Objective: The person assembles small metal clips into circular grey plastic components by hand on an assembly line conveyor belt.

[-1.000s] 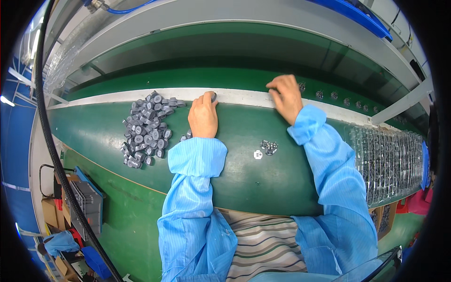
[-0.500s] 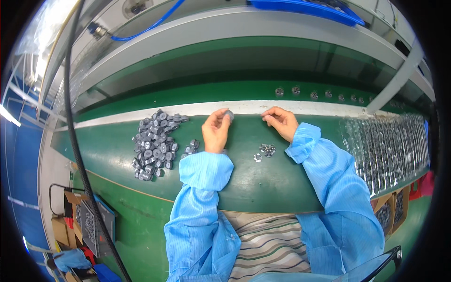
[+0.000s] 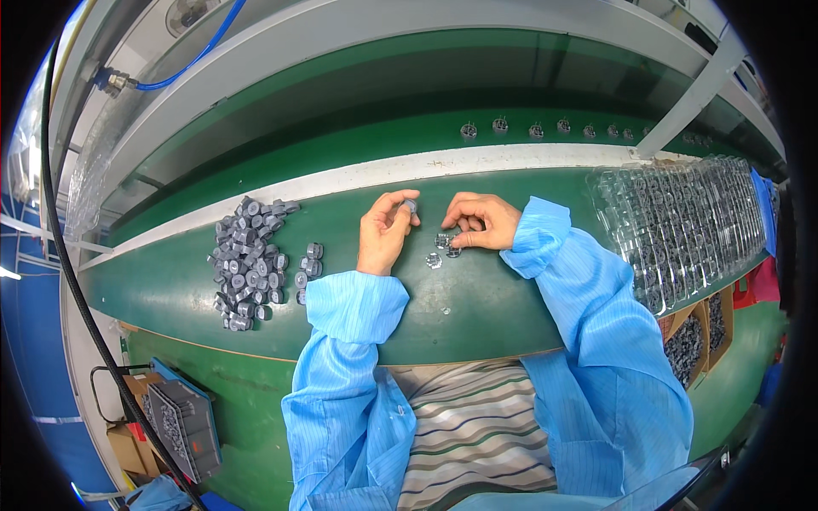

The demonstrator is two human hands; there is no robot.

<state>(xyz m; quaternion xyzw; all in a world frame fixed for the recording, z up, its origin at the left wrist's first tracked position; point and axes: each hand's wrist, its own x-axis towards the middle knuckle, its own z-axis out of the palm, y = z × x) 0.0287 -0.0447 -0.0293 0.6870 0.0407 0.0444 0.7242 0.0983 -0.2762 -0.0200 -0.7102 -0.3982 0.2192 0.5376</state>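
Left hand: pinching grey, round plastic-looking cap, probably leaving its face free. Right hand: curving over small, roundish, black-and-silver boards, seemingly clustering for easy reach; grip unclear.

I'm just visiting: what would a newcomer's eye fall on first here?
Probably the heap of small, round grey pieces on the long green bench, at the left. Near the middle, the bare left hand pinches one grey piece, with the bare right hand at a few small silvery-black parts. Clear plastic trays cover the bench's right end.
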